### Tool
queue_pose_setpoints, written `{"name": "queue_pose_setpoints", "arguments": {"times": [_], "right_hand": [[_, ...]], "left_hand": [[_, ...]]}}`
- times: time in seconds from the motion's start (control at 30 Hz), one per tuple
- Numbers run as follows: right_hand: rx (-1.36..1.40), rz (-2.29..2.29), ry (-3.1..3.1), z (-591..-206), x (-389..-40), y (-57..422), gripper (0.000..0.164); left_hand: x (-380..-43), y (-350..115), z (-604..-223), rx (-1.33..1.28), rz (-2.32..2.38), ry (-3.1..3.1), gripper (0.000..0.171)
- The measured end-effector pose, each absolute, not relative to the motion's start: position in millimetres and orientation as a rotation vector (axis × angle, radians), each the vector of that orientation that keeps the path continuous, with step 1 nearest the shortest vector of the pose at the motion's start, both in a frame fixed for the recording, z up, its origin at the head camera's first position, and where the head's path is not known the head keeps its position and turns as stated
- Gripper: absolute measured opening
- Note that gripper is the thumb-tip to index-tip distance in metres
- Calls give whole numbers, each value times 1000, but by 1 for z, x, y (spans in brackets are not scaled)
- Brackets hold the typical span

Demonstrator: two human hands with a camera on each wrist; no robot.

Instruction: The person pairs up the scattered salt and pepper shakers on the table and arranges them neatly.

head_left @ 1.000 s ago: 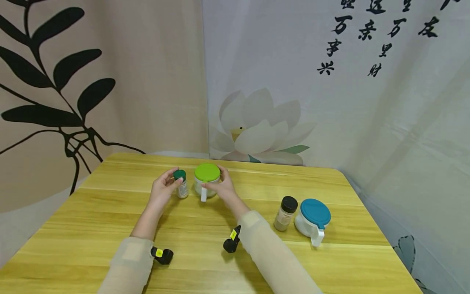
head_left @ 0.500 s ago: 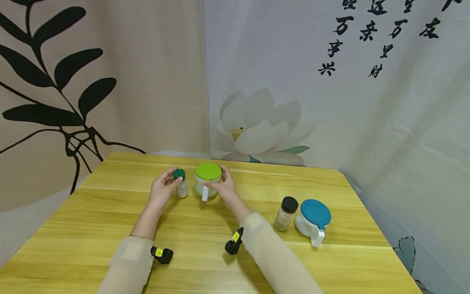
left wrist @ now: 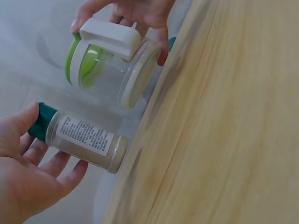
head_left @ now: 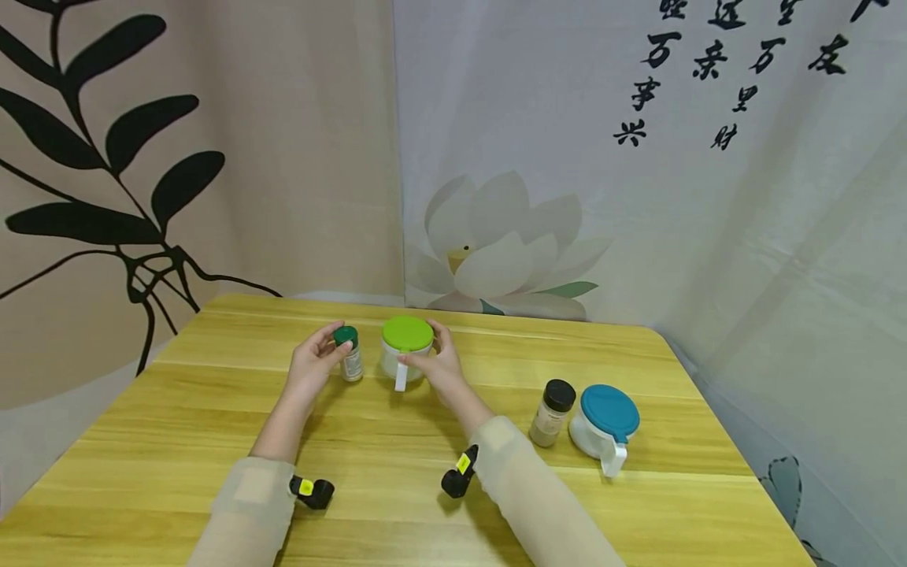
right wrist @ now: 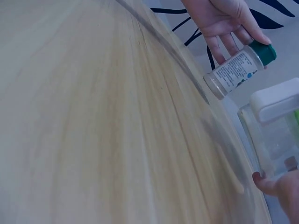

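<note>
My left hand [head_left: 314, 358] pinches a spice bottle [head_left: 352, 367] by its dark green cap, thumb on one side and fingers on the other. The left wrist view shows the bottle's printed label [left wrist: 86, 135] and the pale powder inside. To its right, my right hand [head_left: 443, 367] grips a clear seasoning jar [head_left: 392, 364] with a bright green lid [head_left: 407, 334] and a white handle [head_left: 401, 377]. Thumb and fingers lie on either side of this jar. A gap separates the bottle and the jar, both upright near the table's back edge.
A black-capped spice bottle [head_left: 549, 417] stands on the wooden table [head_left: 375, 504] at the right. Close beside it is a white jar with a blue lid [head_left: 609, 409], its handle toward the front. Printed curtains [head_left: 510, 118] hang behind the table.
My right hand has shifted the green-lidded jar slightly to the right, widening its gap from the spice bottle. The left hand and its bottle have stayed nearly still.
</note>
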State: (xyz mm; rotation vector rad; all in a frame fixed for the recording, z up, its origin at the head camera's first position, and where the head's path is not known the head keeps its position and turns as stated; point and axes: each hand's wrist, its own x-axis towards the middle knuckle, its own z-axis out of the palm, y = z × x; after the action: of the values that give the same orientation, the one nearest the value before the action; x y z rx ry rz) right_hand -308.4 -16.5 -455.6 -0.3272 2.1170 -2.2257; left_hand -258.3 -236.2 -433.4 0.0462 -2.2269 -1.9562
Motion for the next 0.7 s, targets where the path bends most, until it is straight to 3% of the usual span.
{"name": "queue_pose_setpoints", "arguments": {"times": [0.7], "right_hand": [[-460,-2191,2133,-436,-290,1,85]], "left_hand": [[-251,-231,-421,-13,-1989,-2267,55]]}}
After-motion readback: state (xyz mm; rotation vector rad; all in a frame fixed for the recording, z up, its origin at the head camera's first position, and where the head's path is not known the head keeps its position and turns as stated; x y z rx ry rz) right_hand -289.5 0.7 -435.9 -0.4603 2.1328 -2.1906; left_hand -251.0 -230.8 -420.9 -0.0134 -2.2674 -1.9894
